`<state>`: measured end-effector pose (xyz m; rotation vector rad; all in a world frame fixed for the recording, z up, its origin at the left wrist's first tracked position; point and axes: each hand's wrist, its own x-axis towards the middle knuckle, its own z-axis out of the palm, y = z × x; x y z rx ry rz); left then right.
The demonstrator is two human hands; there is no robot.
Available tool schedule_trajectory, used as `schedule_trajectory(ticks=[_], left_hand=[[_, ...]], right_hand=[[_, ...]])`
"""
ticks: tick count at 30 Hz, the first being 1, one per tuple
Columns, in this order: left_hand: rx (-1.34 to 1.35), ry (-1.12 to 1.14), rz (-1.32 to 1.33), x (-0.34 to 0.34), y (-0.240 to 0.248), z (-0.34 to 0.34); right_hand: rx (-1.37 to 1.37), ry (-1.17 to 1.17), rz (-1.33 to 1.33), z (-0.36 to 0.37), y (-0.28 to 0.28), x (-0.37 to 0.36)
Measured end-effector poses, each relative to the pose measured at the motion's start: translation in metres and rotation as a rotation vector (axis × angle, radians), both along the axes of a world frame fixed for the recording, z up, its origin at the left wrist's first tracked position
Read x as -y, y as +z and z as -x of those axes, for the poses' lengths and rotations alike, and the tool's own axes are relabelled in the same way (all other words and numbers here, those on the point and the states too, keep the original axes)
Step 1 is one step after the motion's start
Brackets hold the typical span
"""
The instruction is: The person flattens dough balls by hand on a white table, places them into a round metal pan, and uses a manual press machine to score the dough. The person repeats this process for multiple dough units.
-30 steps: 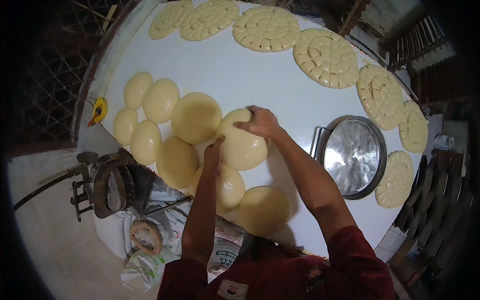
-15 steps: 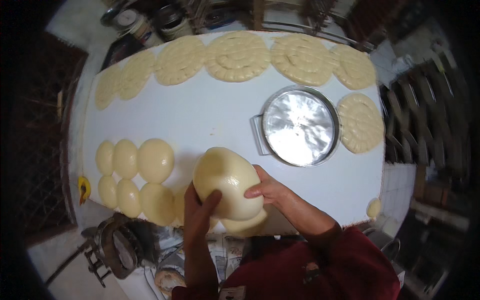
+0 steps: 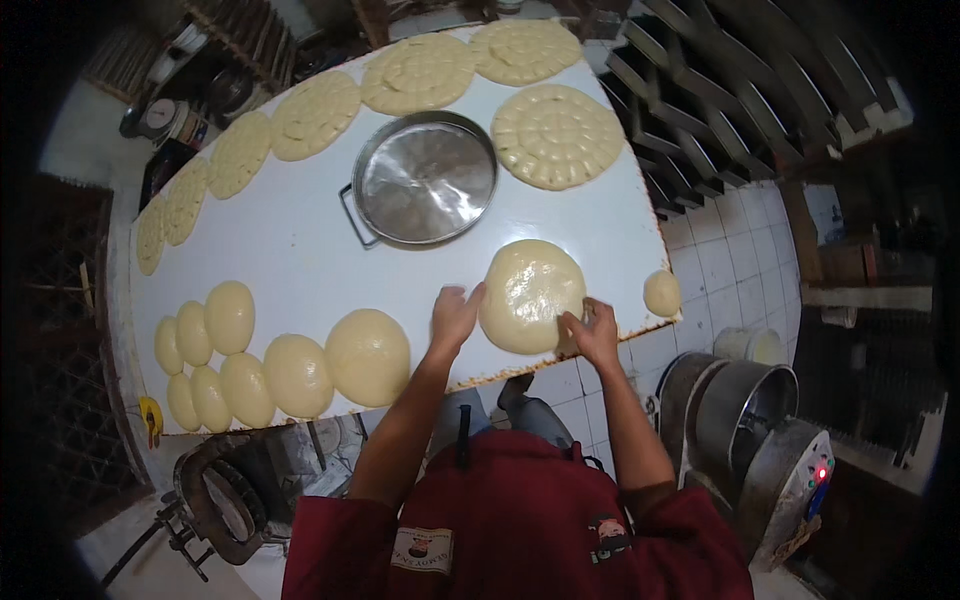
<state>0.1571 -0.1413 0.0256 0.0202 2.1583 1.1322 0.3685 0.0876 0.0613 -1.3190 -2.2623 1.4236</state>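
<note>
A large, smooth, glossy round of pale dough (image 3: 533, 297) lies on the white table near its front edge, right of the middle. My left hand (image 3: 456, 320) is at the dough's left side, fingertips by its rim and fingers loosely bent. At its lower right rim is my right hand (image 3: 594, 334), thumb and fingers apart. Neither hand lifts the dough. To the left sits another big smooth dough ball (image 3: 368, 357), with several smaller dough balls (image 3: 298, 375) beyond it in two rows.
A round metal pan (image 3: 426, 178) with a side handle stands mid-table. Flat patterned dough rounds (image 3: 557, 137) line the far and right edges. A small dough ball (image 3: 661, 293) lies at the right corner. A metal mixer bowl (image 3: 742, 415) stands on the floor at right.
The large dough was held up between both hands; now it rests on the table, with the hands beside it. My view has shifted right, and the dough is further along the table.
</note>
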Motion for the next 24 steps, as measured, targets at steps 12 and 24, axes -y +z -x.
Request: schedule_trajectory(ticks=[12, 24], left_hand=[[0.215, 0.223, -0.102, -0.057, -0.024, -0.097], [0.428, 0.422, -0.085, -0.044, 0.003, -0.065]], right_hand=[[-0.149, -0.336, 0.472, 0.002, -0.049, 0.027], [0.048, -0.706, 0.569, 0.023, -0.022, 0.057]])
